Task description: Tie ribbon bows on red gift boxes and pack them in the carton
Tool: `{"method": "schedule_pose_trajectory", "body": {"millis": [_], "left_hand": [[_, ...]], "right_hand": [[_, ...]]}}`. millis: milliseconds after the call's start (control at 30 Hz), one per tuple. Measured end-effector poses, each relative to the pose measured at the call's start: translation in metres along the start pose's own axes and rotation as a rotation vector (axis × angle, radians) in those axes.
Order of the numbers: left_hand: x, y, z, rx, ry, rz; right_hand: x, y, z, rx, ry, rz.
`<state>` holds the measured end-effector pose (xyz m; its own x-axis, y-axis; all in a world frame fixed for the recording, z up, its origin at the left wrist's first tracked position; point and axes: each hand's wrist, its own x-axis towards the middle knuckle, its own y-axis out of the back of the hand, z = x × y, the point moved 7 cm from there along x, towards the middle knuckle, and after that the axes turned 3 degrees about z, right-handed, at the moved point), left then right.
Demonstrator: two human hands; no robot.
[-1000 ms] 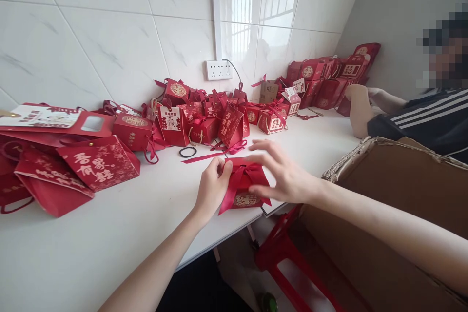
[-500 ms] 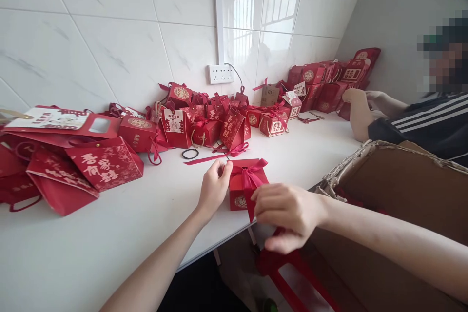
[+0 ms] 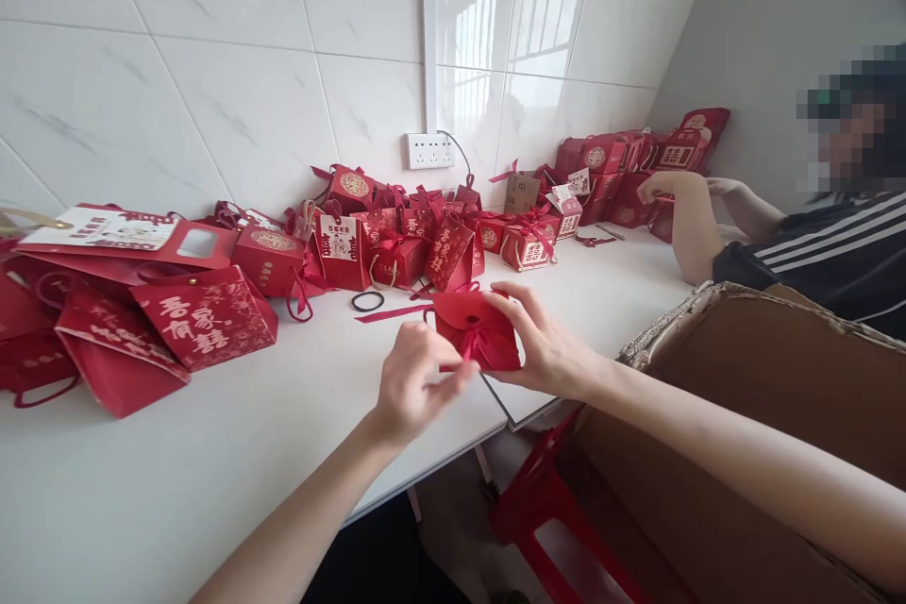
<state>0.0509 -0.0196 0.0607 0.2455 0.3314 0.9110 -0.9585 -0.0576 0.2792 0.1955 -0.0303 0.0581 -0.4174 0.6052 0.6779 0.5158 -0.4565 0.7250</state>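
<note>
A red stool (image 3: 538, 510) stands below the near edge of a white counter (image 3: 297, 434), beside an open cardboard box (image 3: 736, 396) that the right forearm crosses in view. At the counter's edge, the right hand (image 3: 542, 347) grips the right side of a small red box (image 3: 499, 347), fingers at its top and thumb low. The left hand (image 3: 417, 382), fingers bent, meets the bow ribbon (image 3: 471, 340) on its front; blur hides whether it pinches. Just behind lie a loose ribbon (image 3: 396, 313) and a black ring (image 3: 367, 301). Large red gift bags (image 3: 212, 316) crowd the left, and clustered favor boxes (image 3: 403, 257) line the tiled wall under a socket strip (image 3: 429, 151). At far right, a person in striped sleeves (image 3: 835, 250) sits near stacked red boxes (image 3: 612, 156).
</note>
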Motion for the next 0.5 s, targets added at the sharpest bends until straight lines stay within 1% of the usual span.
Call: {"method": "schedule_pose_trajectory", "body": {"millis": [33, 67, 100, 133, 200, 300, 333, 367, 400, 467, 500], "left_hand": [[-0.002, 0.0, 0.015, 0.056, -0.182, -0.014], [-0.006, -0.001, 0.026, 0.109, -0.319, -0.024], [-0.008, -0.002, 0.033, 0.154, -0.403, -0.028], [-0.009, -0.002, 0.036, 0.183, -0.446, -0.024], [-0.009, -0.001, 0.041, 0.199, -0.489, -0.018], [-0.007, 0.002, 0.044, 0.204, -0.539, 0.016], [-0.006, 0.005, 0.043, 0.207, -0.543, 0.044], [-0.006, 0.007, 0.041, 0.209, -0.531, 0.078], [-0.005, 0.011, 0.037, 0.205, -0.506, 0.114], [-0.004, 0.016, 0.027, 0.191, -0.435, 0.163], [-0.004, 0.017, 0.021, 0.188, -0.403, 0.168]], "right_hand": [[0.001, 0.005, -0.006, -0.044, 0.05, 0.047], [0.001, 0.01, -0.011, -0.078, 0.091, 0.082], [0.0, 0.013, -0.016, -0.097, 0.126, 0.104], [-0.001, 0.016, -0.019, -0.106, 0.15, 0.116], [-0.002, 0.018, -0.023, -0.109, 0.174, 0.132], [-0.003, 0.021, -0.023, -0.092, 0.164, 0.151], [-0.002, 0.023, -0.02, -0.064, 0.13, 0.173], [0.0, 0.026, -0.014, -0.01, 0.061, 0.207], [0.001, 0.03, -0.005, 0.082, -0.045, 0.243], [0.001, 0.03, 0.019, 0.39, -0.336, 0.28], [-0.001, 0.026, 0.031, 0.583, -0.492, 0.274]]}}
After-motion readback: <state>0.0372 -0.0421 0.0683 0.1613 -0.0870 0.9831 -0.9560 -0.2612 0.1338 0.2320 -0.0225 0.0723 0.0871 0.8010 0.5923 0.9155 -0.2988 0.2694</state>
